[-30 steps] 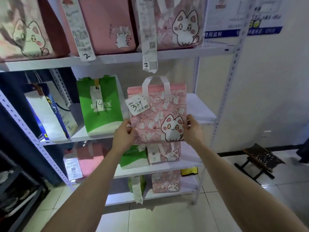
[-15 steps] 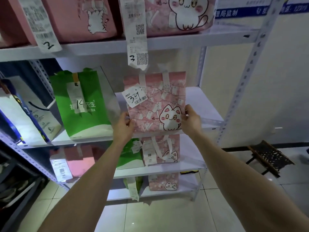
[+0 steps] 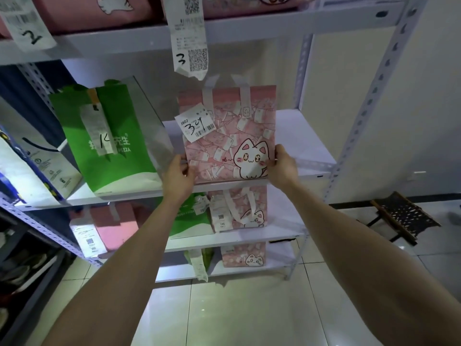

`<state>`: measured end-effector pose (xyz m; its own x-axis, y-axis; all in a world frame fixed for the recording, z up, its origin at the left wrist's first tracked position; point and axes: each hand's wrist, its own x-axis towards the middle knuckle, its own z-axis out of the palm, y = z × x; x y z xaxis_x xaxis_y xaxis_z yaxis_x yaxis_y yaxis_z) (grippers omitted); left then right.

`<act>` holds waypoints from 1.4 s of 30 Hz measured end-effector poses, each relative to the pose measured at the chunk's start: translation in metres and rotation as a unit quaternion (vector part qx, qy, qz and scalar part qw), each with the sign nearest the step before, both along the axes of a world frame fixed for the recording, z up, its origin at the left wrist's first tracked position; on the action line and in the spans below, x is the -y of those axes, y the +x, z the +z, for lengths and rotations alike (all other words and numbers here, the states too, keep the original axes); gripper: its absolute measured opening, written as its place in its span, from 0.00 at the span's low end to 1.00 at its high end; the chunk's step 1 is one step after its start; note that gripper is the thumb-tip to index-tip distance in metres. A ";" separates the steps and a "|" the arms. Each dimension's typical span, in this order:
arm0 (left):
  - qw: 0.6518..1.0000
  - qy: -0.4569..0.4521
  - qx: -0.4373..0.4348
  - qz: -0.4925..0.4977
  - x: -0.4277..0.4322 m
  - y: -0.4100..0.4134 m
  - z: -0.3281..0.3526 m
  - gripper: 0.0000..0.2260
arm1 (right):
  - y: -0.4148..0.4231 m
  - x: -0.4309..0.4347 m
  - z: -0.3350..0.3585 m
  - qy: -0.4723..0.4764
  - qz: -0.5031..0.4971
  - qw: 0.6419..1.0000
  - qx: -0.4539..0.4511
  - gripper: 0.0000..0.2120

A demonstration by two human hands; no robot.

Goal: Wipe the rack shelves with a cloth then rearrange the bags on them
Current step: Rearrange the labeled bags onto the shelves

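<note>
A pink bag with a white cat drawing (image 3: pixel 224 143) and a tag marked 34 stands upright at the front edge of the white middle shelf (image 3: pixel 301 143). My left hand (image 3: pixel 178 177) grips its lower left edge. My right hand (image 3: pixel 283 166) grips its lower right edge. A green bag tagged 14 (image 3: pixel 117 143) stands just to the left on the same shelf. No cloth is in view.
Pink bags sit on the top shelf (image 3: pixel 274 23) with long receipts marked 2 and 3 hanging down. More pink and green bags fill the lower shelves. A white and blue bag (image 3: pixel 27 168) leans at far left. A low dark stool (image 3: pixel 404 216) stands on the tiled floor at right.
Both hands have carried the pink cat bag up and back until its base reaches the front edge of the middle shelf. The view has come closer to the rack.
</note>
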<state>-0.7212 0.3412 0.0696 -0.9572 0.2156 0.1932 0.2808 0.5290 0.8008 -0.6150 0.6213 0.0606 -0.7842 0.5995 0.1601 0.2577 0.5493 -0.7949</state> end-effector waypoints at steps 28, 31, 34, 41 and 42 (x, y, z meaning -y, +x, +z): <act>0.956 -0.240 0.066 -0.155 0.153 0.095 -0.088 0.11 | 0.120 0.160 -0.089 -0.016 0.087 0.980 0.180 0.17; 0.938 -0.294 0.063 -0.173 0.171 0.106 -0.099 0.12 | 0.132 0.178 -0.098 0.014 0.124 0.968 0.216 0.17; 0.928 -0.317 0.071 -0.183 0.184 0.118 -0.104 0.12 | 0.141 0.192 -0.101 0.036 0.147 0.957 0.249 0.16; 0.914 -0.354 0.053 -0.190 0.199 0.149 -0.113 0.15 | 0.165 0.215 -0.107 0.071 0.185 0.941 0.273 0.18; 0.913 -0.356 0.055 -0.190 0.200 0.155 -0.114 0.16 | 0.171 0.217 -0.109 0.075 0.189 0.940 0.275 0.18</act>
<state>-0.5659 0.1411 -0.0444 -0.7919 0.5702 -0.2187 0.4914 0.8076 0.3262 -0.4441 0.4039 -0.0485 -0.9255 0.2639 -0.2716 0.3704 0.7799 -0.5046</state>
